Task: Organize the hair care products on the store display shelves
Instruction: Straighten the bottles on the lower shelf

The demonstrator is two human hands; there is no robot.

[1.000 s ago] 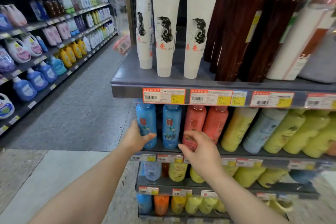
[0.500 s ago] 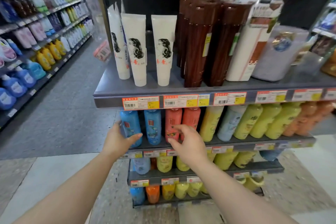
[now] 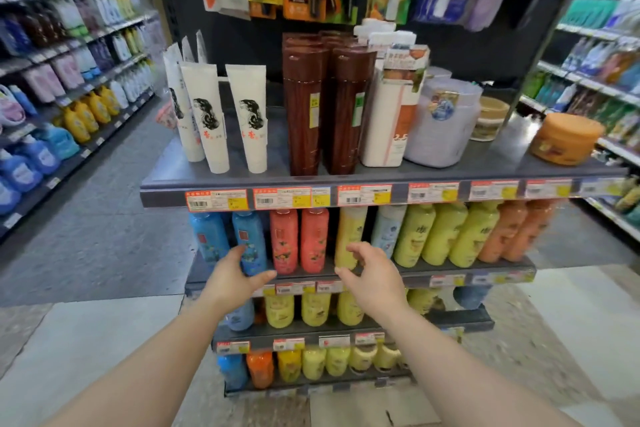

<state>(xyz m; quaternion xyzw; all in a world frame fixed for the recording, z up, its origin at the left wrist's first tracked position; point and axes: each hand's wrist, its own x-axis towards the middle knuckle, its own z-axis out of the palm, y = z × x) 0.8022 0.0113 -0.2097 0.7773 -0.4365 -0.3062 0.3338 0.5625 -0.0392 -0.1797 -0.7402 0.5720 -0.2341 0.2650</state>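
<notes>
Left hand [image 3: 232,277] spread beside two blue bottles [image 3: 249,242]; right hand [image 3: 372,274] loosely spread near two red bottles [image 3: 298,240].

On the top shelf [image 3: 242,180], tubes [image 3: 242,121] stand at nine o'clock of the tall bottles [image 3: 304,107]. Jars [image 3: 568,139] sit at three o'clock. Bottle rows [image 3: 415,236] fill the shelf below.

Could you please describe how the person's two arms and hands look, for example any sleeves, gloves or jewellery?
Both forearms are bare up to the frame's edge: no sleeves show. The left hand and the right hand wear no gloves. No ring, watch or bracelet is visible on the fingers or wrists. The nails look short; the picture is too soft to tell about polish.
</notes>
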